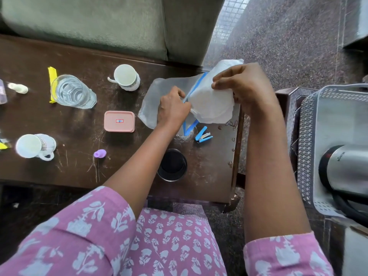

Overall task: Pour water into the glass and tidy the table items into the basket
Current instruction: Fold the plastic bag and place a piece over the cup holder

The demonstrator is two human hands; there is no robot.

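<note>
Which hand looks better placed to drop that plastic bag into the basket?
Probably the right hand. It grips the plastic bag on the side nearest the basket, which stands off the table's right end. The left hand pinches the bag's farther edge.

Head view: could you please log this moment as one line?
left hand, right hand: grip plastic bag | glass: holds water | basket: holds kettle

A dark, scratched wooden table [79,120] stands with a grey-green upholstered sofa [89,26] along its far edge. Past its right edge lies speckled stone floor [288,36], daylight glaring on a small-tiled strip [229,20].
</note>
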